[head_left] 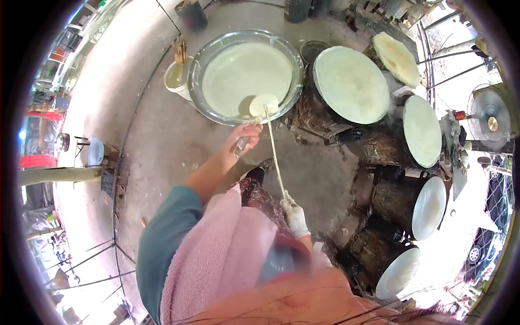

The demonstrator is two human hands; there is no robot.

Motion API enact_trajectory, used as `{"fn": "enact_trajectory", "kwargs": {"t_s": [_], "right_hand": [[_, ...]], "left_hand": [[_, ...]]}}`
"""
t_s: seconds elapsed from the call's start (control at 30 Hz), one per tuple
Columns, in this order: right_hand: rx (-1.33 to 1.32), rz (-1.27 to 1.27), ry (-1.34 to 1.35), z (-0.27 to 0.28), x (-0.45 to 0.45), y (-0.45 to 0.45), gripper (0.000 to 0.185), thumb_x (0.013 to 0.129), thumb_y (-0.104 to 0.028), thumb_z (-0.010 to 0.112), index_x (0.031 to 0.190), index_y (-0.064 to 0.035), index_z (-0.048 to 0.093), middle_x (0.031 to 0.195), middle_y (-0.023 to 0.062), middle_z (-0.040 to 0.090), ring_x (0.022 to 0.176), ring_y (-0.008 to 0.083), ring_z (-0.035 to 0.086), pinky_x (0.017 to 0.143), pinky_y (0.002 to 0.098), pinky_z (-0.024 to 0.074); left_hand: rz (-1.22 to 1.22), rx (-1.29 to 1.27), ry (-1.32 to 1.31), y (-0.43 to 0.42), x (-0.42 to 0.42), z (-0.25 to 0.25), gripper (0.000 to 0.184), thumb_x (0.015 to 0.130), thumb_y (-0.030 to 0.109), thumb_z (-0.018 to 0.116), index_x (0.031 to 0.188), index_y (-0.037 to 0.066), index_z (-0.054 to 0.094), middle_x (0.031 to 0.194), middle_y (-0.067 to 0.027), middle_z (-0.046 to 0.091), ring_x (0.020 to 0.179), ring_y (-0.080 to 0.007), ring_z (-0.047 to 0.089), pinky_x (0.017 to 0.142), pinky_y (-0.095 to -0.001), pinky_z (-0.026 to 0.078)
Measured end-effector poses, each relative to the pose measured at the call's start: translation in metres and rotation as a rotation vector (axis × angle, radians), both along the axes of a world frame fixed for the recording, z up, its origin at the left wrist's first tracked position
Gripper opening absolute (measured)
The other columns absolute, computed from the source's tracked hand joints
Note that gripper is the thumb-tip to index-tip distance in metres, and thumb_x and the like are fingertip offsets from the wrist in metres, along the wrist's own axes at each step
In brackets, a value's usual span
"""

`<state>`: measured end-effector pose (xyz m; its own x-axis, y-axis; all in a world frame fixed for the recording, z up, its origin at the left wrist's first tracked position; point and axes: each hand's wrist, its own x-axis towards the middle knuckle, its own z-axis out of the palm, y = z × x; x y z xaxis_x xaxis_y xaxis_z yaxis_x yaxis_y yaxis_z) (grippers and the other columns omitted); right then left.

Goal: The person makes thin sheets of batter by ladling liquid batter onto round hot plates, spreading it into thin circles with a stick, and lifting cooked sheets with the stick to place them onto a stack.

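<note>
My left hand [248, 138] is bare and closed round the handle of a ladle. The ladle's round bowl [261, 104], white with batter, is over the near edge of a wide metal basin [193, 81] that holds pale batter [246, 73]. My right hand [296, 218], in a white glove, grips the lower end of a long thin stick [275, 157]. The stick's far end reaches up to the ladle bowl; whether they touch I cannot tell.
Round pans sit on dark stoves to the right: two pale-covered ones [351, 84] [422, 131] and two whitish ones [429, 208] [398, 272]. A pale flat sheet [397, 58] lies behind them. A fan [490, 120] stands far right, a white bucket [176, 78] left of the basin.
</note>
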<state>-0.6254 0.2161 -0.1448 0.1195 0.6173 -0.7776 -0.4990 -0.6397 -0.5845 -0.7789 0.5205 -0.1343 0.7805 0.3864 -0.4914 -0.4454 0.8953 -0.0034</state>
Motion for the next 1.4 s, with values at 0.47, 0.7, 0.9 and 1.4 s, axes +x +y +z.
{"fn": "enact_trajectory", "kwargs": {"t_s": [0.47,0.7,0.9,1.4], "right_hand": [[0.285,-0.831,-0.370,0.017,0.091,-0.025,0.047,0.092,-0.007,0.059,0.137,-0.0121,0.049,0.078,-0.0066,0.057,0.058,0.0010,0.047,0.046,0.0148,0.0368],[0.277,-1.126,-0.497,-0.021,0.118,-0.092,0.045,0.091,-0.003,0.061,0.134,-0.0051,0.050,0.095,-0.0007,0.062,0.070,0.0028,0.054,0.054,0.0140,0.0411],[0.230,-1.321,-0.473,-0.027,0.140,-0.174,0.045,0.090,-0.001,0.061,0.134,-0.0020,0.049,0.106,0.0021,0.060,0.081,0.0050,0.057,0.066,0.0157,0.0463],[0.146,-1.769,-0.613,-0.029,0.352,-0.402,0.046,0.092,-0.004,0.060,0.135,0.0038,0.046,0.128,0.0066,0.055,0.104,0.0085,0.054,0.088,0.0196,0.0454]], "left_hand": [[0.108,0.679,0.173,0.117,0.011,0.191,0.023,0.100,0.018,0.039,0.091,0.000,0.050,0.061,0.0045,0.036,0.044,-0.0030,0.036,0.045,-0.0202,0.030],[-0.210,1.220,0.588,0.042,0.087,0.202,0.029,0.101,0.024,0.040,0.089,0.001,0.050,0.059,0.0014,0.041,0.036,-0.0093,0.033,0.035,-0.0262,0.027],[-0.823,0.814,0.146,-0.019,0.222,0.161,0.031,0.101,0.027,0.039,0.095,-0.001,0.051,0.058,0.0047,0.037,0.035,-0.0048,0.030,0.036,-0.0252,0.025],[-1.393,0.958,-0.178,-0.403,0.692,0.139,0.032,0.101,0.029,0.041,0.089,0.002,0.053,0.055,0.0082,0.033,0.035,-0.0034,0.028,0.040,-0.0221,0.024]]}}
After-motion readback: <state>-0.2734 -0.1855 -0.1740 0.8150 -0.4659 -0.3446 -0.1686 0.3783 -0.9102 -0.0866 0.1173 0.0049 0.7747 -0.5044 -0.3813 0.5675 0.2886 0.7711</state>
